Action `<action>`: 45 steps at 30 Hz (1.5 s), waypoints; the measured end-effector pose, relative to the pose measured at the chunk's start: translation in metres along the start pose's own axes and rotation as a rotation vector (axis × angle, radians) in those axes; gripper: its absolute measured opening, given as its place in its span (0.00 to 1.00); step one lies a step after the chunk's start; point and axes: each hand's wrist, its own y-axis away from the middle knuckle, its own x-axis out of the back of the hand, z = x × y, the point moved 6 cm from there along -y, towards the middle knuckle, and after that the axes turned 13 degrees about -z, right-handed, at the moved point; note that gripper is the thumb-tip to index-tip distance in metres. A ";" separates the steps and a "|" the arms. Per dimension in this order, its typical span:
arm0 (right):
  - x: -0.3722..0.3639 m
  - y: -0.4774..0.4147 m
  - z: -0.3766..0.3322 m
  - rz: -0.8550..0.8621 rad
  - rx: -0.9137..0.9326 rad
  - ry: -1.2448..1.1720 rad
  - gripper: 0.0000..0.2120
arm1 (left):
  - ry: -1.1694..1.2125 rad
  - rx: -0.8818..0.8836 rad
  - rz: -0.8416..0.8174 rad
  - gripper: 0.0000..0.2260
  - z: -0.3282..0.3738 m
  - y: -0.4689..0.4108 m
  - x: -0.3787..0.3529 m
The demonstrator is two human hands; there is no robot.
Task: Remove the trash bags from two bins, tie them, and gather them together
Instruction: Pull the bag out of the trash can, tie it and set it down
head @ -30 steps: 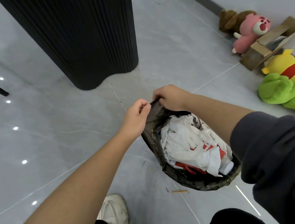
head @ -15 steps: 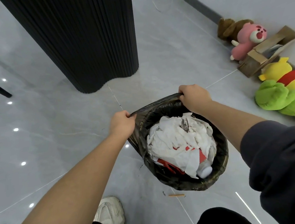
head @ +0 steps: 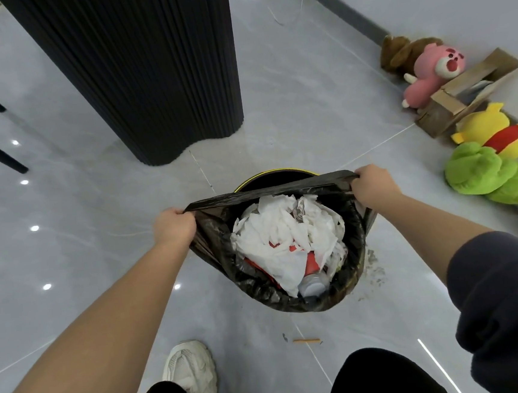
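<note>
A black trash bag (head: 259,287) hangs in front of me, full of white crumpled paper (head: 283,235), red scraps and a clear bottle. My left hand (head: 174,225) grips the bag's rim at its left side. My right hand (head: 372,186) grips the rim at its right side. The far edge of the rim is pulled taut between both hands. Just behind the bag shows the dark, yellow-edged rim of a bin (head: 274,176), mostly hidden by the bag.
A black ribbed column (head: 146,68) stands on the grey tiled floor ahead left. Plush toys (head: 493,172) and a cardboard box (head: 467,90) line the wall at right. My white shoe (head: 191,371) and a small stick (head: 306,340) are near my feet.
My hands have moved apart along the bag's rim, from pinched together to wide. The bag mouth has opened and stretched, and the bin's rim now shows behind it.
</note>
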 end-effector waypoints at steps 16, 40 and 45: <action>-0.016 0.024 0.041 -0.071 -0.261 -0.733 0.09 | 0.048 0.310 -0.414 0.18 -0.021 0.041 -0.013; 0.017 0.057 0.022 -0.137 0.002 -0.389 0.09 | -0.286 -0.054 -0.446 0.15 0.042 0.061 -0.005; 0.018 0.067 0.003 -0.126 0.154 -0.984 0.20 | -0.138 -0.393 -0.148 0.06 0.080 0.065 -0.005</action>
